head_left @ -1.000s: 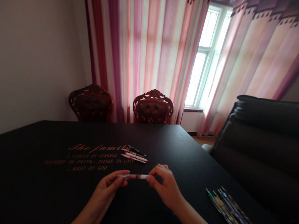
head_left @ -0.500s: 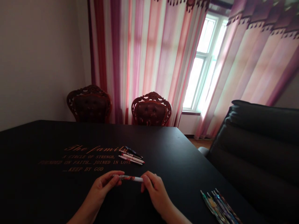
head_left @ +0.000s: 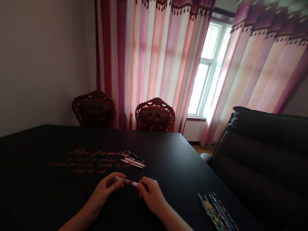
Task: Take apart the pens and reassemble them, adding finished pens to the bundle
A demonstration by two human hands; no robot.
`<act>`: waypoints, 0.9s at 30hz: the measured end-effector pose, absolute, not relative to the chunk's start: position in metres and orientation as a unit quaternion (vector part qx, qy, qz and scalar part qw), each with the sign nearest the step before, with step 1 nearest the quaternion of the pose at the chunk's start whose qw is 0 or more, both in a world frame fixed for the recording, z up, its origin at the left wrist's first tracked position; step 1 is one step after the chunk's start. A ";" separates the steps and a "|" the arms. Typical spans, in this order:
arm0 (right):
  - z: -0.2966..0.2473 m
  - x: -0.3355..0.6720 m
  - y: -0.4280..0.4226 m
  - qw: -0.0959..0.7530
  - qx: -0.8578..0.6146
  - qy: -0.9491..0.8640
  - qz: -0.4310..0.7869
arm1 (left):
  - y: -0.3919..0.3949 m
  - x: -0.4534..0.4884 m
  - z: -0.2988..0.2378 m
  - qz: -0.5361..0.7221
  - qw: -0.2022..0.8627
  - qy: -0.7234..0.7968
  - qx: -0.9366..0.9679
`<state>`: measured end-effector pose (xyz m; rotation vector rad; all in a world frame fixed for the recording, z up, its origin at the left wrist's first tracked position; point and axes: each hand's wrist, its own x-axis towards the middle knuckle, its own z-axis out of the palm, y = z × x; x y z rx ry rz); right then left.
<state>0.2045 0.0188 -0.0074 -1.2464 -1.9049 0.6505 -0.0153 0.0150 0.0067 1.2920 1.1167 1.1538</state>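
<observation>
A white pen with a red printed barrel point(head_left: 126, 181) lies across my two hands above the black table point(head_left: 168, 154). My left hand point(head_left: 106, 187) grips its left end, and my right hand point(head_left: 150, 194) pinches its right tip between fingers and thumb. Just beyond my hands lies a small bunch of pens point(head_left: 132, 159), mostly white and red with a dark one behind. A second bunch of colourful patterned pens point(head_left: 215, 211) rests at the right, near the table's edge, apart from both hands.
Gold lettering point(head_left: 89, 162) is printed on the tabletop to the left of the near pens. A dark padded sofa point(head_left: 260, 154) stands beyond the right edge. Carved wooden chairs point(head_left: 155, 115) stand behind the far edge, before striped curtains point(head_left: 154, 64) and a bright window point(head_left: 207, 70).
The whole view has shifted, with the room sitting lower and the table items further left. My hands have drawn closer together, and the pen now tilts with its left end further away.
</observation>
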 end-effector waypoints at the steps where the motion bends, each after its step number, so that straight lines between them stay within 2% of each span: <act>1: -0.008 0.204 0.018 0.372 -0.493 -0.748 0.243 | 0.014 -0.014 0.007 0.482 0.510 0.464 0.541; 10: -0.006 0.202 0.014 0.328 -0.504 -0.777 0.188 | 0.014 -0.009 0.006 0.497 0.475 0.446 0.573; 27: -0.004 0.198 0.010 0.274 -0.487 -0.814 0.159 | 0.029 -0.014 -0.014 0.509 0.442 0.457 0.580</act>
